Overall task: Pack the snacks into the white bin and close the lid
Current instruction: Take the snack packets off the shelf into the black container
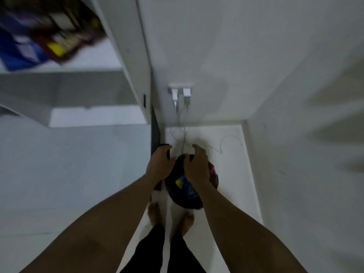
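Observation:
A round, dark-lined bin point(178, 196) stands on the white floor in front of my bare feet. Blue, yellow and pink snack packets point(184, 183) lie inside it. My right hand point(197, 168) lies over the top of the bin, its fingers curled over the far rim. My left hand point(159, 164) is at the bin's left side with its fingers bent, and a dark edge shows at the fingertips. Blur hides whether that hand grips it. More snack packets point(57, 42) lie blurred on a shelf at the upper left.
A white shelf unit point(136, 62) fills the left side. White walls close in ahead and on the right, making a narrow corner. A wall socket with two white plugs point(181, 93) sits above the floor, and thin cables point(184, 138) trail down behind the bin.

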